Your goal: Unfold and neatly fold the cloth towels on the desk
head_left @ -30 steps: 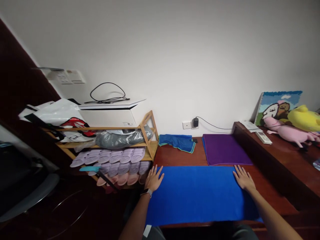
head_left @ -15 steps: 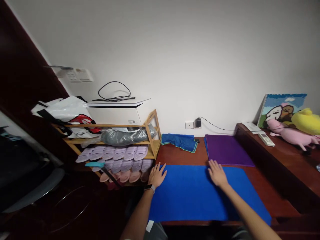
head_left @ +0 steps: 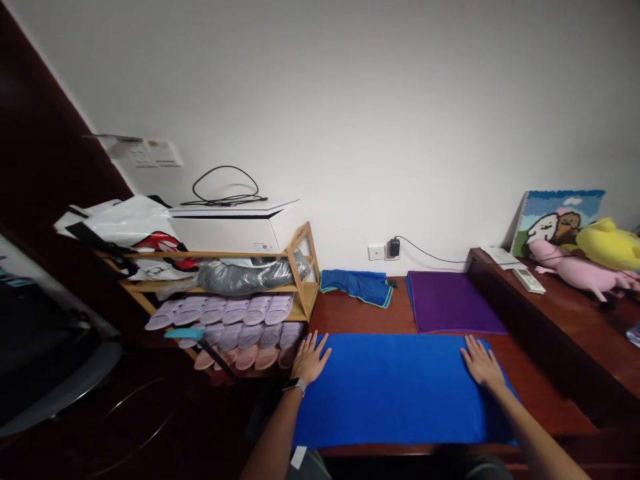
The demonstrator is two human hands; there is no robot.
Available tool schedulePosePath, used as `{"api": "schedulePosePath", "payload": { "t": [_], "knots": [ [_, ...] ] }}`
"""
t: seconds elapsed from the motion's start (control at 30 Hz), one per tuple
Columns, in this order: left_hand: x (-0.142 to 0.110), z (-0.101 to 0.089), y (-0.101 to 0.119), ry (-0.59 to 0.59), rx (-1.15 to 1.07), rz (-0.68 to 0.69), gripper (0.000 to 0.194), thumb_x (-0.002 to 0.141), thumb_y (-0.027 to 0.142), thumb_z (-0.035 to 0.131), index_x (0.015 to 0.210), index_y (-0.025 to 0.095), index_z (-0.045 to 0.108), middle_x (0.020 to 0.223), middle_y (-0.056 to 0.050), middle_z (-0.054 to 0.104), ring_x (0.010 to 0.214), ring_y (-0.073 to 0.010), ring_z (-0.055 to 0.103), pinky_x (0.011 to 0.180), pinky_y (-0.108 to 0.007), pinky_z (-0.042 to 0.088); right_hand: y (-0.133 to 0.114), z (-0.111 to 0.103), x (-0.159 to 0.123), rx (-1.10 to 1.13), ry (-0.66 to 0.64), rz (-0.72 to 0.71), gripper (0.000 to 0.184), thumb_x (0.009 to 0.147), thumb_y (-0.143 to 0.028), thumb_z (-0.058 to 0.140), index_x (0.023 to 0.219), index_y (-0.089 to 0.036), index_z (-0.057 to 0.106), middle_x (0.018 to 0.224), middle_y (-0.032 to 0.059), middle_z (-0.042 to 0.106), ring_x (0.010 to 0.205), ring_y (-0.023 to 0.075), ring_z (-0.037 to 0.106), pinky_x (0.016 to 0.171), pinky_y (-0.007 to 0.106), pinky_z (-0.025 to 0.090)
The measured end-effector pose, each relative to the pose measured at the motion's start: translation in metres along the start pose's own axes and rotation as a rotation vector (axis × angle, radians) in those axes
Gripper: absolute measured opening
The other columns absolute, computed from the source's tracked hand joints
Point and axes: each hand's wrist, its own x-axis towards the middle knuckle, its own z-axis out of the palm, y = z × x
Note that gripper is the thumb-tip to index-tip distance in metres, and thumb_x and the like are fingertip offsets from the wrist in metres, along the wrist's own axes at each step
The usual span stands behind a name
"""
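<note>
A bright blue towel (head_left: 400, 390) lies flat and spread out on a reddish wooden surface (head_left: 360, 317). My left hand (head_left: 310, 358) rests palm down on its left edge with the fingers spread. My right hand (head_left: 481, 362) presses flat near the towel's upper right corner, also holding nothing. Just beyond the towel lies a folded purple towel (head_left: 453, 303). Further left, against the wall, sits a crumpled blue cloth with teal trim (head_left: 356, 287).
A bamboo shelf (head_left: 303, 267) with rows of lilac slippers (head_left: 225, 320) stands to the left. A white box (head_left: 227, 230) sits on top. Plush toys (head_left: 583, 273) and a remote (head_left: 529, 281) lie on a raised wooden ledge (head_left: 530, 320) to the right.
My right hand has slid rightward from the towel's middle to its right edge. The towel's right side looks pulled in and straighter. My left hand has stayed near the left edge.
</note>
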Motion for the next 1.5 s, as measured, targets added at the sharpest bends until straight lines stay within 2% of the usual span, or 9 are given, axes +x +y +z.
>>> {"api": "schedulePosePath", "payload": {
  "t": [0.17, 0.33, 0.53, 0.73, 0.87, 0.97, 1.1, 1.37, 1.5],
  "knots": [
    [-0.006, 0.001, 0.0, 0.01, -0.004, -0.007, 0.065, 0.106, 0.063, 0.035, 0.164, 0.034, 0.037, 0.174, -0.006, 0.03, 0.161, -0.0306, 0.025, 0.13, -0.051, 0.022, 0.043, 0.01, 0.01, -0.024, 0.003, 0.049, 0.081, 0.1, -0.054, 0.01, 0.171, -0.015, 0.013, 0.178, 0.0036, 0.016, 0.164, 0.0219, 0.01, 0.132, 0.045, 0.013],
    [-0.004, 0.0, 0.001, 0.016, -0.009, -0.012, 0.064, 0.105, 0.064, 0.034, 0.164, 0.037, 0.038, 0.175, -0.004, 0.028, 0.162, -0.0327, 0.022, 0.129, -0.052, 0.023, 0.032, 0.008, 0.008, -0.027, -0.011, 0.08, 0.078, 0.101, -0.053, 0.011, 0.171, -0.017, 0.013, 0.178, 0.0027, 0.014, 0.164, 0.0207, 0.011, 0.132, 0.044, 0.013],
    [0.0, -0.006, -0.001, -0.035, -0.005, -0.006, 0.064, 0.105, 0.064, 0.036, 0.163, 0.037, 0.039, 0.174, -0.004, 0.031, 0.16, -0.0338, 0.026, 0.127, -0.053, 0.025, 0.011, -0.038, 0.006, -0.099, -0.084, 0.108, 0.069, 0.102, -0.039, 0.023, 0.166, -0.017, 0.034, 0.173, 0.012, 0.033, 0.159, 0.029, 0.031, 0.128, 0.056, 0.022],
    [-0.002, -0.017, 0.006, 0.078, -0.011, 0.056, 0.059, 0.107, 0.056, 0.037, 0.159, 0.032, 0.048, 0.17, -0.008, 0.039, 0.156, -0.0304, 0.037, 0.126, -0.047, 0.029, -0.109, -0.053, -0.016, -0.022, 0.099, -0.245, 0.066, 0.103, -0.036, 0.028, 0.162, -0.007, 0.041, 0.169, 0.0187, 0.038, 0.158, 0.0353, 0.031, 0.129, 0.056, 0.016],
    [-0.003, -0.015, 0.017, 0.066, -0.024, 0.093, 0.058, 0.107, 0.055, 0.037, 0.16, 0.034, 0.046, 0.171, -0.006, 0.038, 0.16, -0.0303, 0.029, 0.129, -0.05, 0.022, -0.208, -0.031, -0.043, 0.059, 0.084, -0.504, 0.07, 0.107, -0.054, 0.021, 0.166, -0.019, 0.035, 0.171, 0.0023, 0.034, 0.159, 0.0271, 0.029, 0.13, 0.041, 0.02],
    [-0.006, -0.011, 0.016, 0.014, -0.032, 0.106, 0.06, 0.106, 0.059, 0.038, 0.162, 0.036, 0.041, 0.172, -0.004, 0.035, 0.16, -0.0298, 0.028, 0.13, -0.052, 0.02, -0.234, -0.014, -0.049, 0.122, 0.06, -0.536, 0.069, 0.107, -0.059, 0.021, 0.166, -0.028, 0.035, 0.171, -0.003, 0.032, 0.16, 0.0252, 0.028, 0.131, 0.04, 0.019],
    [-0.009, -0.008, 0.008, 0.004, -0.031, 0.141, 0.062, 0.106, 0.063, 0.037, 0.163, 0.039, 0.037, 0.173, -0.003, 0.033, 0.161, -0.0291, 0.026, 0.13, -0.052, 0.02, -0.188, -0.009, -0.04, 0.112, 0.031, -0.412, 0.067, 0.105, -0.057, 0.026, 0.167, -0.032, 0.033, 0.172, -0.0034, 0.03, 0.161, 0.0238, 0.025, 0.131, 0.046, 0.016],
    [-0.005, -0.006, 0.007, 0.01, -0.02, 0.091, 0.061, 0.105, 0.066, 0.036, 0.162, 0.044, 0.037, 0.174, -0.002, 0.032, 0.161, -0.033, 0.024, 0.129, -0.057, 0.018, 0.018, -0.004, -0.008, 0.0, -0.003, 0.067, 0.08, 0.099, -0.052, 0.012, 0.171, -0.015, 0.016, 0.177, 0.003, 0.018, 0.164, 0.0243, 0.012, 0.132, 0.047, 0.013],
    [-0.004, -0.004, 0.008, 0.027, -0.017, 0.04, 0.062, 0.104, 0.067, 0.035, 0.162, 0.043, 0.039, 0.174, -0.001, 0.031, 0.162, -0.0344, 0.021, 0.129, -0.057, 0.02, 0.051, 0.012, 0.001, 0.01, 0.021, 0.091, 0.082, 0.098, -0.054, 0.012, 0.171, -0.017, 0.018, 0.177, 0.0039, 0.019, 0.164, 0.0235, 0.015, 0.132, 0.046, 0.015]
  ]
}}
